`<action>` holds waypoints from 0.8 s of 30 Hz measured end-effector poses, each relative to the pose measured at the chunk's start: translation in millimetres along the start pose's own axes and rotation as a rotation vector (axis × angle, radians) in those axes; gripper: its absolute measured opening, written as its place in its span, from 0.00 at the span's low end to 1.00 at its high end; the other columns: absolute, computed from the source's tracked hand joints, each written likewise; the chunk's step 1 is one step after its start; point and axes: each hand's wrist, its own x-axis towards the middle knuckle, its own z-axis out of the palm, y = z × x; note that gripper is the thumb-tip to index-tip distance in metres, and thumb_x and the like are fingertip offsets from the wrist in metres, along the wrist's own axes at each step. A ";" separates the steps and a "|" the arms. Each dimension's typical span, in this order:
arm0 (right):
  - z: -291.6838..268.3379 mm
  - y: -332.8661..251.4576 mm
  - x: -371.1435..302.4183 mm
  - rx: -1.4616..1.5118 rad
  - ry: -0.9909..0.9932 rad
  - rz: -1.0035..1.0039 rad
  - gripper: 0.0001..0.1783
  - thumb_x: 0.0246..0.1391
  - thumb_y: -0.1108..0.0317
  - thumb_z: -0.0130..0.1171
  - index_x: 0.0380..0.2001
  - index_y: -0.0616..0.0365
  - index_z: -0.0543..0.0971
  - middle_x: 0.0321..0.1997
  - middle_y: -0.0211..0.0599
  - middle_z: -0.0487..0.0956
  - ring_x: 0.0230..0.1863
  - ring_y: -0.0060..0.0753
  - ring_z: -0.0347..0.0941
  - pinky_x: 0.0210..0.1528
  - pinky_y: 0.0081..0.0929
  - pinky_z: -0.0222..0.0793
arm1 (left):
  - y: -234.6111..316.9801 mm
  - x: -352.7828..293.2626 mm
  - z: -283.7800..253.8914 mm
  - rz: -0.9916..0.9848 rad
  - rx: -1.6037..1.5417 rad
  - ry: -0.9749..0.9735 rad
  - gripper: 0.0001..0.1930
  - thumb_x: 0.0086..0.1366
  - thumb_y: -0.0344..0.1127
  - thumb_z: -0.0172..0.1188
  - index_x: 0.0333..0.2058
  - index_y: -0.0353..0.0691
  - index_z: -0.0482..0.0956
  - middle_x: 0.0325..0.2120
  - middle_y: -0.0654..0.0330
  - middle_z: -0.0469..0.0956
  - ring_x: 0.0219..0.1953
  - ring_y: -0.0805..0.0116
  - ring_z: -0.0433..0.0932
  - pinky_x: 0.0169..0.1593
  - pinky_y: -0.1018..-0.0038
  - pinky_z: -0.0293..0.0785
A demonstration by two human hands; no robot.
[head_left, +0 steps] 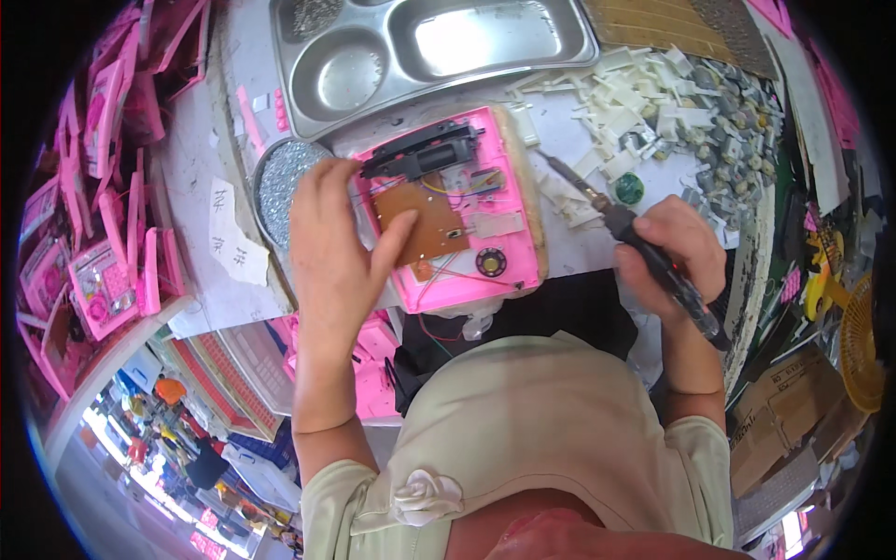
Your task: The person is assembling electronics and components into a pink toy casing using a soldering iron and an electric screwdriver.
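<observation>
A pink plastic case (520,205) lies open on the table in front of me. Inside it are a brown circuit board (425,224), a black plastic mechanism (425,149), a small round speaker (491,262) and thin wires. My left hand (331,243) rests at the case's left side, fingers spread, its thumb on the circuit board and its fingertips by the black mechanism. To the right of the case, my right hand (677,257) is closed round a black-handled screwdriver (644,243). Its thin metal shaft points up and left, apart from the case.
A round dish of small screws (285,187) stands beside my left hand. Behind the case is a steel compartment tray (434,79). White plastic pieces (625,103) and small metal parts (733,121) are heaped at right, near a green disc (629,189). Pink cases (103,289) are stacked far left.
</observation>
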 end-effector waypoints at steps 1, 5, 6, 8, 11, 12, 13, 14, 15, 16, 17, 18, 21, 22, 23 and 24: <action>-1.2 1.0 0.2 0.012 -0.012 0.002 0.20 0.46 0.78 0.74 0.42 0.62 0.79 0.24 0.38 0.78 0.22 0.37 0.75 0.23 0.29 0.68 | -4.2 -8.4 -1.2 -0.076 0.018 -0.078 0.27 0.58 0.37 0.74 0.54 0.37 0.75 0.39 0.52 0.79 0.41 0.53 0.79 0.47 0.60 0.75; 2.9 -2.2 9.5 0.010 0.005 -0.032 0.19 0.47 0.78 0.74 0.43 0.63 0.79 0.23 0.38 0.77 0.21 0.37 0.74 0.23 0.29 0.67 | -9.7 -19.7 -11.0 -0.061 0.078 -0.158 0.12 0.63 0.31 0.70 0.44 0.36 0.81 0.27 0.55 0.79 0.27 0.59 0.79 0.32 0.66 0.75; 3.4 -2.6 10.3 0.010 0.016 -0.039 0.19 0.47 0.77 0.74 0.43 0.63 0.78 0.23 0.38 0.77 0.21 0.37 0.73 0.23 0.29 0.66 | -11.3 -18.9 -12.6 0.031 0.070 -0.137 0.09 0.63 0.30 0.69 0.41 0.35 0.83 0.27 0.55 0.79 0.26 0.60 0.79 0.32 0.65 0.74; 4.6 -3.3 11.4 0.008 0.038 -0.053 0.19 0.47 0.77 0.74 0.42 0.63 0.78 0.23 0.38 0.77 0.21 0.36 0.73 0.23 0.29 0.66 | -2.7 -12.2 -15.0 0.014 0.012 -0.075 0.02 0.63 0.24 0.68 0.34 0.34 0.83 0.28 0.55 0.81 0.28 0.66 0.80 0.32 0.71 0.76; 11.1 -12.1 14.3 0.083 0.027 0.057 0.22 0.47 0.76 0.75 0.45 0.64 0.79 0.25 0.40 0.79 0.23 0.36 0.76 0.26 0.28 0.70 | 0.3 1.0 -0.6 0.043 -0.237 0.134 0.03 0.62 0.20 0.66 0.35 0.32 0.82 0.32 0.54 0.83 0.30 0.71 0.81 0.35 0.76 0.78; 16.5 -14.8 17.9 0.078 0.009 0.072 0.23 0.47 0.76 0.75 0.47 0.65 0.79 0.25 0.41 0.80 0.25 0.37 0.77 0.27 0.27 0.72 | 4.5 2.9 7.3 0.022 -0.362 0.144 0.04 0.62 0.19 0.66 0.35 0.31 0.81 0.34 0.53 0.84 0.31 0.72 0.82 0.36 0.77 0.79; 22.6 -18.4 23.0 0.066 -0.009 0.086 0.24 0.48 0.76 0.75 0.48 0.65 0.79 0.26 0.41 0.81 0.26 0.37 0.79 0.29 0.27 0.73 | 9.1 4.2 14.8 0.006 -0.493 0.154 0.04 0.63 0.18 0.65 0.36 0.30 0.81 0.36 0.53 0.84 0.32 0.74 0.82 0.37 0.78 0.80; 29.2 -22.7 28.1 0.110 -0.032 0.136 0.25 0.49 0.76 0.74 0.51 0.64 0.78 0.31 0.42 0.82 0.31 0.36 0.80 0.33 0.26 0.75 | 12.6 2.1 21.3 -0.116 -0.670 0.155 0.04 0.63 0.18 0.65 0.36 0.30 0.81 0.35 0.54 0.85 0.31 0.75 0.83 0.35 0.79 0.80; 35.8 -26.0 32.7 0.149 -0.053 0.187 0.27 0.50 0.77 0.73 0.54 0.63 0.77 0.36 0.43 0.83 0.36 0.35 0.82 0.37 0.26 0.76 | 14.7 -1.3 29.7 -0.239 -0.851 0.151 0.04 0.64 0.19 0.65 0.36 0.30 0.81 0.35 0.55 0.85 0.31 0.76 0.83 0.33 0.79 0.80; 42.5 -28.7 36.6 0.185 -0.071 0.240 0.28 0.51 0.77 0.72 0.57 0.63 0.76 0.41 0.44 0.84 0.40 0.34 0.83 0.41 0.26 0.78 | 16.8 -1.7 33.8 -0.360 -1.030 0.143 0.03 0.64 0.20 0.65 0.37 0.31 0.81 0.34 0.56 0.86 0.30 0.77 0.84 0.30 0.80 0.80; 50.6 -31.5 44.4 0.247 -0.091 0.292 0.28 0.54 0.79 0.69 0.59 0.64 0.75 0.46 0.45 0.83 0.46 0.33 0.82 0.45 0.26 0.78 | 19.5 -1.1 30.9 -0.424 -1.143 0.108 0.04 0.66 0.22 0.65 0.39 0.29 0.81 0.34 0.57 0.85 0.32 0.75 0.85 0.35 0.80 0.83; 59.1 -33.5 50.8 0.316 -0.114 0.345 0.28 0.57 0.80 0.66 0.61 0.65 0.73 0.51 0.46 0.82 0.51 0.31 0.81 0.48 0.26 0.78 | 18.8 -2.4 30.7 -0.447 -1.154 0.091 0.05 0.66 0.22 0.65 0.39 0.29 0.81 0.33 0.57 0.85 0.32 0.75 0.85 0.36 0.80 0.83; 85.0 -19.5 63.4 0.340 -0.134 0.234 0.32 0.57 0.83 0.64 0.65 0.62 0.70 0.54 0.44 0.81 0.53 0.30 0.80 0.52 0.25 0.77 | 15.2 -4.3 27.5 -0.488 -1.174 0.045 0.06 0.66 0.22 0.66 0.41 0.29 0.81 0.32 0.57 0.85 0.32 0.75 0.85 0.37 0.80 0.83; 89.7 -19.8 67.7 0.348 -0.149 0.264 0.32 0.57 0.83 0.63 0.65 0.62 0.70 0.54 0.43 0.81 0.53 0.29 0.80 0.52 0.25 0.77 | 14.1 -4.8 26.6 -0.484 -1.175 0.031 0.06 0.66 0.22 0.66 0.41 0.29 0.81 0.32 0.57 0.85 0.32 0.75 0.85 0.37 0.80 0.83; 93.6 -20.6 72.0 0.354 -0.165 0.294 0.32 0.57 0.83 0.63 0.65 0.61 0.70 0.53 0.42 0.80 0.53 0.28 0.80 0.53 0.24 0.77 | 13.1 -5.0 25.9 -0.480 -1.175 0.017 0.07 0.66 0.22 0.66 0.42 0.29 0.82 0.32 0.58 0.85 0.32 0.75 0.85 0.37 0.80 0.83; 97.5 -22.0 75.5 0.362 -0.181 0.324 0.32 0.57 0.83 0.63 0.65 0.60 0.70 0.53 0.42 0.80 0.52 0.27 0.80 0.53 0.24 0.77 | 12.5 -5.3 25.0 -0.474 -1.173 0.008 0.07 0.66 0.22 0.66 0.42 0.29 0.82 0.32 0.58 0.85 0.32 0.75 0.85 0.37 0.80 0.83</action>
